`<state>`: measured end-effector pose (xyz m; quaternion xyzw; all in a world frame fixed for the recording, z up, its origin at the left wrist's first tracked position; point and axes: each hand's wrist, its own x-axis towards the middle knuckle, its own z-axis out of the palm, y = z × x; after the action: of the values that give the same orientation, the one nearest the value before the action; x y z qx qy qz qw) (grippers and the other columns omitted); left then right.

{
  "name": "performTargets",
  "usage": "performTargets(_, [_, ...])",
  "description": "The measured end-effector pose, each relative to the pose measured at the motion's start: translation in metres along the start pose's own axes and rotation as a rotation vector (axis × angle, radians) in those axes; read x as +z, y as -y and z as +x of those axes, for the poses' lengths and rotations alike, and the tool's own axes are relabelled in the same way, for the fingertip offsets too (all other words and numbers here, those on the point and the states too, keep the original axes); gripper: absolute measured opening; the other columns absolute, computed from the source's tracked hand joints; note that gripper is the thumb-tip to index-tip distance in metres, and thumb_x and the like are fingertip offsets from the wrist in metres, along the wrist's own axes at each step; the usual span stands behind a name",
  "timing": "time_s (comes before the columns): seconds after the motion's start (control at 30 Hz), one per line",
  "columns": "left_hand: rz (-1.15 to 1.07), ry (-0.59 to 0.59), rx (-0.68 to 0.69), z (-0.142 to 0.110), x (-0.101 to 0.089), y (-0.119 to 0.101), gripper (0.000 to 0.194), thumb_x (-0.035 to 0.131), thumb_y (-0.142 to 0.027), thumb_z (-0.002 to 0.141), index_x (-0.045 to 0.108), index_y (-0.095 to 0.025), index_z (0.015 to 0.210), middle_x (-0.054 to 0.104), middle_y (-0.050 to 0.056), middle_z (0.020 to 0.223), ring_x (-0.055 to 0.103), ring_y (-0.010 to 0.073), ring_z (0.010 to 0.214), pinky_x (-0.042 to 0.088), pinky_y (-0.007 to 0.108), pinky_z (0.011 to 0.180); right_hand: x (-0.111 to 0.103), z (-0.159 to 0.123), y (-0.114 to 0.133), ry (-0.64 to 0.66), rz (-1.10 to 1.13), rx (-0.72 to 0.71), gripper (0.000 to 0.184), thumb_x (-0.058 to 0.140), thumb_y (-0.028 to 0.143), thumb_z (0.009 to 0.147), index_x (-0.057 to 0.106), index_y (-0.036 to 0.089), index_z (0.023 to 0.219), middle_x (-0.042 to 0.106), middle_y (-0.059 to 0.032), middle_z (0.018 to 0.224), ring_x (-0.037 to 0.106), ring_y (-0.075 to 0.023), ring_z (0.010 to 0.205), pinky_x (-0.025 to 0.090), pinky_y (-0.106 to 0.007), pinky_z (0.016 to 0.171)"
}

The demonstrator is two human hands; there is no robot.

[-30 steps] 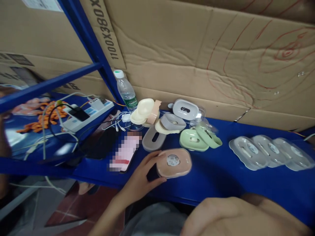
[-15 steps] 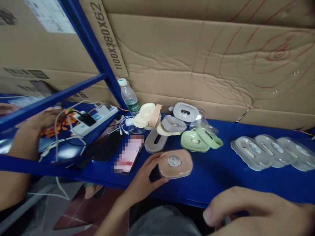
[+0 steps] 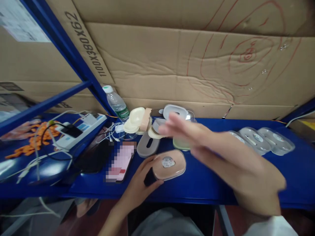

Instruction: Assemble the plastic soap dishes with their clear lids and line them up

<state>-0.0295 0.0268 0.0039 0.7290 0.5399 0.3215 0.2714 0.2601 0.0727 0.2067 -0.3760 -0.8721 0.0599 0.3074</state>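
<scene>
Right of a black-edged rectangular phone (image 3: 122,160), grasping with the left hand (image 3: 139,182) the left end of a peach oval plastic case (image 3: 175,167) at the front of the blue surface (image 3: 201,187). Partly hiding a pale-green plastic piece (image 3: 178,143) with the right hand (image 3: 219,147), unclenched, fingers straight, left of three clear-packaged gray oval cases (image 3: 257,141).

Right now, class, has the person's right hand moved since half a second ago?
Yes. Against the blue table, the right hand has moved forward and leftward, from near the front edge to over the top, partly hiding the green container.
</scene>
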Motion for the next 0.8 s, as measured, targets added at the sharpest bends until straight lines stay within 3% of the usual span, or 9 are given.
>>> performTargets(0.13, [-0.032,0.042,0.0,-0.001,0.001,0.0,0.065,0.076,-0.037,0.096,0.052,-0.034,0.156,0.05,0.012,0.165,0.048,0.0323,0.155,0.041,0.057,0.127,0.028,0.04,-0.035,0.096,0.166,-0.158,0.063,0.028,0.026,0.114,0.009,0.031,0.174,0.043,0.0001,0.171,0.042,-0.0227,0.158,0.04,-0.051,0.129])
performTargets(0.27, [-0.023,0.049,0.007,-0.004,0.002,0.002,0.065,0.072,-0.037,0.1,0.047,-0.038,0.16,0.048,0.01,0.167,0.046,0.0316,0.156,0.041,0.057,0.127,0.053,0.053,-0.059,0.134,0.203,-0.185,0.069,0.034,0.022,0.112,0.006,0.032,0.174,0.037,-0.002,0.174,0.036,-0.0214,0.161,0.036,-0.051,0.132])
performTargets(0.5, [-0.109,0.059,0.036,-0.007,-0.005,0.002,0.063,0.071,-0.042,0.101,0.049,-0.037,0.159,0.05,0.009,0.167,0.046,0.0303,0.156,0.039,0.054,0.129,0.07,0.053,-0.057,0.339,0.236,-0.179,0.071,0.05,0.038,0.112,0.016,0.031,0.174,0.03,-0.0044,0.177,0.031,-0.0223,0.163,0.03,-0.05,0.134])
performTargets(0.63, [-0.18,0.033,0.034,-0.011,-0.006,0.013,0.065,0.068,-0.041,0.103,0.045,-0.036,0.163,0.05,0.01,0.167,0.046,0.0318,0.156,0.041,0.055,0.127,0.099,0.041,-0.041,0.687,0.167,-0.189,0.109,0.081,0.059,0.088,0.02,0.03,0.174,0.016,-0.0128,0.181,0.017,-0.0371,0.167,0.027,-0.06,0.132])
performTargets(0.7, [-0.172,-0.031,0.007,-0.014,-0.003,0.02,0.065,0.066,-0.042,0.104,0.041,-0.036,0.164,0.048,0.011,0.168,0.045,0.0333,0.157,0.042,0.056,0.126,0.117,0.034,-0.033,0.832,0.116,-0.164,0.117,0.086,0.06,0.081,0.021,0.029,0.173,0.022,-0.0184,0.178,0.027,-0.043,0.163,0.032,-0.065,0.127])
performTargets(0.8, [-0.149,-0.036,0.003,-0.017,0.001,0.025,0.064,0.06,-0.04,0.106,0.037,-0.038,0.165,0.044,0.01,0.171,0.041,0.0337,0.159,0.04,0.057,0.127,0.132,0.031,-0.021,0.842,0.087,-0.144,0.11,0.087,0.047,0.08,0.03,0.019,0.169,0.048,-0.0224,0.164,0.053,-0.0412,0.145,0.048,-0.06,0.114])
